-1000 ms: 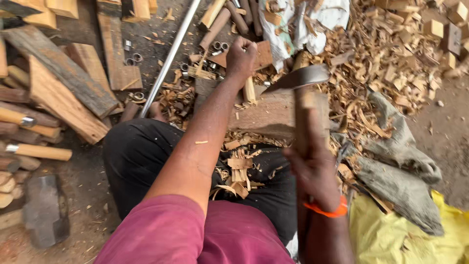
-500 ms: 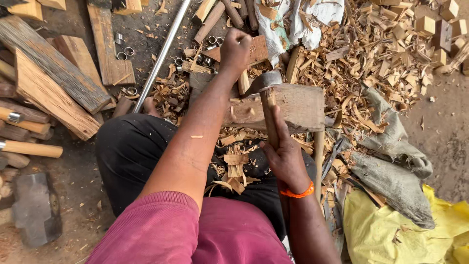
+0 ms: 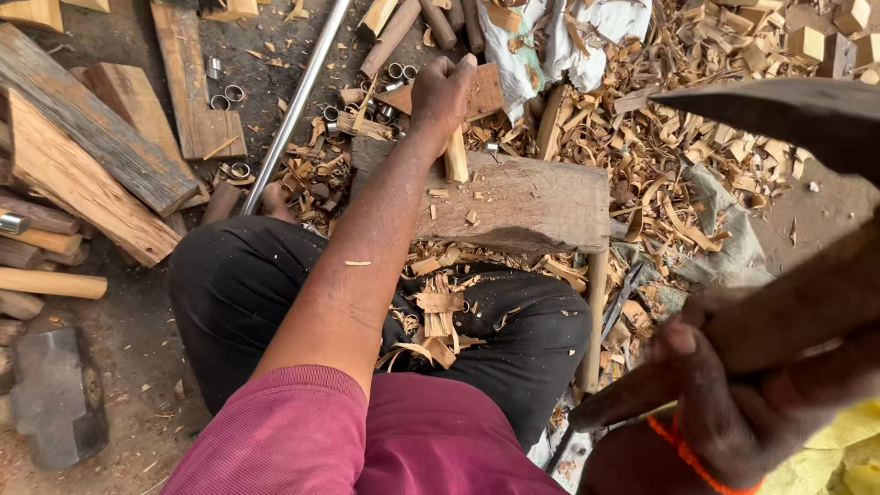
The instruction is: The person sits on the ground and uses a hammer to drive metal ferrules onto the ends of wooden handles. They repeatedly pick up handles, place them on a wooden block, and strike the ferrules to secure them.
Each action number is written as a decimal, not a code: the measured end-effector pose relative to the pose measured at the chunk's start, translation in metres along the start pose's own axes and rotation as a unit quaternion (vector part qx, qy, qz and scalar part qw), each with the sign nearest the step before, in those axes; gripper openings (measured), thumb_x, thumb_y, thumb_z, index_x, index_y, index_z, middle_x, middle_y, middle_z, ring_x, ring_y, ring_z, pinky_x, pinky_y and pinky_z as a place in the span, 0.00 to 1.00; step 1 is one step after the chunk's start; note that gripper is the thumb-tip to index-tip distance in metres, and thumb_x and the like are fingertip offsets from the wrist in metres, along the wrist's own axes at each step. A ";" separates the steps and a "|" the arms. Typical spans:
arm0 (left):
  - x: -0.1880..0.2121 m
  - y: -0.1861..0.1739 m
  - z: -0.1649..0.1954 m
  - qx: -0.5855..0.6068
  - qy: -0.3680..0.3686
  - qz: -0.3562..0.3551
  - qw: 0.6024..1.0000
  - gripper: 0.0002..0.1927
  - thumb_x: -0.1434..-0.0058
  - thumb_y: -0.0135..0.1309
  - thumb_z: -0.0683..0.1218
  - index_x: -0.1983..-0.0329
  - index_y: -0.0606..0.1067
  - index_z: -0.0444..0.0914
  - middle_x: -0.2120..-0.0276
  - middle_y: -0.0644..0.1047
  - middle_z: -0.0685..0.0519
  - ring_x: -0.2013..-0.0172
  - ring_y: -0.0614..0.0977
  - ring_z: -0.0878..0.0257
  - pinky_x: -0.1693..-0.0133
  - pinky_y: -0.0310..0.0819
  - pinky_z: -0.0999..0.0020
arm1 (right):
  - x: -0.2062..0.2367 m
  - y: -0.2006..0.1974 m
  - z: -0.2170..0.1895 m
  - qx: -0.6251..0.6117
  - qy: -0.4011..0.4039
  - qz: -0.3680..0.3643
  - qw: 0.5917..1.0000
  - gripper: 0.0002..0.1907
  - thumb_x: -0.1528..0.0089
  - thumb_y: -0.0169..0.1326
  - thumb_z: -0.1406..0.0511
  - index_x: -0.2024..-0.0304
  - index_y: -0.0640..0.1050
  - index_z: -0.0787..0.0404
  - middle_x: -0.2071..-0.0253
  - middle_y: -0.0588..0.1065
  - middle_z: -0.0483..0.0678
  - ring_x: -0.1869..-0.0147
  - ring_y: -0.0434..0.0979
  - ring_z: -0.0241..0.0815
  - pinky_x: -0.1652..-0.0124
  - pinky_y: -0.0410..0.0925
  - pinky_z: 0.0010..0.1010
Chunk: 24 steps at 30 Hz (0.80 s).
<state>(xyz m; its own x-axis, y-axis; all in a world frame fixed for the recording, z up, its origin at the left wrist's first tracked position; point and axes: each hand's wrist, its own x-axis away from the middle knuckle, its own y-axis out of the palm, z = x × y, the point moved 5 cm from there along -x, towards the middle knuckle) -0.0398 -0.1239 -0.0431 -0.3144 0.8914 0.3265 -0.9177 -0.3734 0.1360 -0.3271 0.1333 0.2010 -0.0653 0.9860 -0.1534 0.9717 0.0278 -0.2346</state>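
Metal pipe, planks, steel rings, shavings.

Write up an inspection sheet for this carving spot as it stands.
Surface: worn wooden block on dirt ground, chips on it.
Job's things: short wood piece stood upright on the block; raised blade tool.
Clutter: shavings, planks, metal rings, steel pipe.
Hands: left hand grips the wood piece; right hand holds the tool's handle, lifted.
Cables: nothing seen.
Surroundings: grey sacks, yellow bag.
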 end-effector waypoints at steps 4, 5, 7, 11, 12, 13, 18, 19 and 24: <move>-0.008 -0.004 -0.006 -0.013 -0.005 0.009 1.000 0.14 0.36 0.53 0.52 0.73 0.67 0.41 0.76 0.72 0.54 0.80 0.75 0.67 0.81 0.80 0.67 | -0.016 0.052 0.039 0.107 0.096 -0.068 0.987 0.50 0.37 0.56 0.80 0.20 0.53 0.46 0.62 0.67 0.54 0.68 0.64 0.37 0.72 0.63 0.26; -0.009 -0.005 -0.006 -0.017 0.005 0.010 1.000 0.14 0.35 0.53 0.52 0.73 0.68 0.42 0.76 0.72 0.54 0.81 0.75 0.67 0.81 0.79 0.67 | -0.025 0.073 0.038 0.125 0.031 -0.105 0.986 0.49 0.39 0.56 0.80 0.21 0.53 0.49 0.54 0.67 0.55 0.60 0.67 0.38 0.66 0.65 0.28; -0.008 -0.009 -0.002 -0.008 0.039 0.019 0.999 0.10 0.34 0.53 0.53 0.70 0.70 0.46 0.75 0.76 0.55 0.78 0.79 0.70 0.77 0.81 0.71 | -0.037 0.109 0.035 0.155 -0.095 -0.176 0.967 0.49 0.42 0.56 0.82 0.23 0.53 0.54 0.37 0.69 0.58 0.46 0.73 0.41 0.54 0.69 0.32; -0.006 -0.004 -0.004 0.021 0.042 0.019 0.999 0.15 0.36 0.56 0.50 0.73 0.66 0.41 0.76 0.71 0.53 0.79 0.74 0.67 0.81 0.81 0.68 | -0.027 0.077 0.031 0.078 0.102 -0.131 0.983 0.50 0.38 0.57 0.79 0.20 0.53 0.43 0.61 0.74 0.51 0.69 0.69 0.36 0.73 0.67 0.27; -0.004 -0.003 -0.005 0.019 0.029 0.010 0.999 0.15 0.36 0.55 0.51 0.73 0.66 0.41 0.76 0.71 0.53 0.79 0.74 0.67 0.81 0.80 0.68 | -0.018 0.064 0.015 0.042 0.056 -0.111 0.991 0.51 0.37 0.57 0.80 0.19 0.53 0.42 0.59 0.73 0.51 0.67 0.70 0.35 0.70 0.68 0.26; -0.003 -0.001 -0.005 0.019 0.015 0.005 1.000 0.15 0.36 0.55 0.51 0.74 0.66 0.42 0.76 0.71 0.53 0.80 0.74 0.66 0.82 0.80 0.68 | -0.007 0.045 0.004 -0.027 0.061 -0.009 0.998 0.46 0.38 0.55 0.82 0.23 0.58 0.45 0.54 0.74 0.52 0.60 0.73 0.38 0.66 0.69 0.28; -0.001 -0.004 -0.001 -0.002 0.010 0.002 1.000 0.15 0.36 0.53 0.53 0.75 0.66 0.42 0.77 0.71 0.54 0.80 0.75 0.68 0.82 0.82 0.68 | -0.010 0.056 -0.036 0.030 0.015 0.030 0.999 0.47 0.37 0.55 0.80 0.22 0.57 0.43 0.51 0.73 0.48 0.70 0.68 0.36 0.71 0.66 0.27; -0.002 -0.005 0.000 -0.006 0.016 0.001 1.000 0.15 0.36 0.53 0.52 0.75 0.66 0.42 0.76 0.71 0.54 0.80 0.75 0.68 0.82 0.82 0.68 | -0.028 0.074 -0.026 0.165 0.058 -0.062 0.983 0.46 0.38 0.56 0.78 0.22 0.57 0.45 0.67 0.73 0.50 0.74 0.71 0.35 0.74 0.66 0.28; -0.009 -0.004 0.001 -0.018 0.080 0.024 0.996 0.14 0.37 0.54 0.52 0.76 0.67 0.44 0.76 0.72 0.54 0.78 0.75 0.68 0.79 0.81 0.69 | -0.046 0.122 0.032 0.161 -0.040 -0.159 0.973 0.50 0.39 0.57 0.77 0.19 0.51 0.50 0.42 0.73 0.62 0.49 0.71 0.43 0.58 0.69 0.36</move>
<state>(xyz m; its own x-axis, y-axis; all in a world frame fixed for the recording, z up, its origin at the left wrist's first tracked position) -0.0327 -0.1306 -0.0453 -0.3903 0.9034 0.1777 -0.9080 -0.4096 0.0883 -0.2131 0.0862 0.1492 -0.3810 0.9197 -0.0947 0.7788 0.2640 -0.5691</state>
